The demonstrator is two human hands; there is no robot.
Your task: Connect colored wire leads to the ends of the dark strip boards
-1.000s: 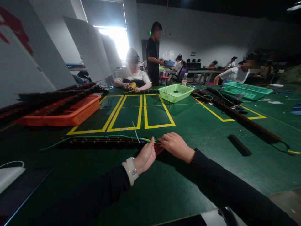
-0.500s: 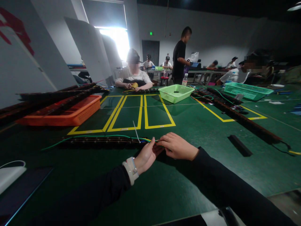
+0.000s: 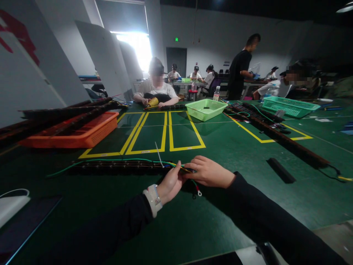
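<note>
A long dark strip [image 3: 110,167] with rows of shiny contacts lies across the table before me. A green wire [image 3: 93,159] runs along its upper edge, joined by yellow and blue wires near its right end. My left hand [image 3: 171,184] is closed round this wire bundle at that end, thumb on top. Meeting it from the right, my right hand [image 3: 209,172] pinches the wires between its fingers; the fingertips are partly hidden. Below the hands dangles a ring terminal [image 3: 199,193] with a red sleeve on a green wire. A white cable tie [image 3: 159,154] stands up from the strip, left of my hand.
An orange basket [image 3: 102,127] bearing dark strips stands left. A light green basket [image 3: 206,110] is ahead, beyond yellow tape outlines [image 3: 165,140]. More strips [image 3: 298,143] and a short black piece [image 3: 281,170] lie right. Several people sit or stand around the tables.
The ring terminal on its green wire has come into view below my hands. My right fingers have shifted slightly, showing more of the wires. The standing person behind has moved right.
</note>
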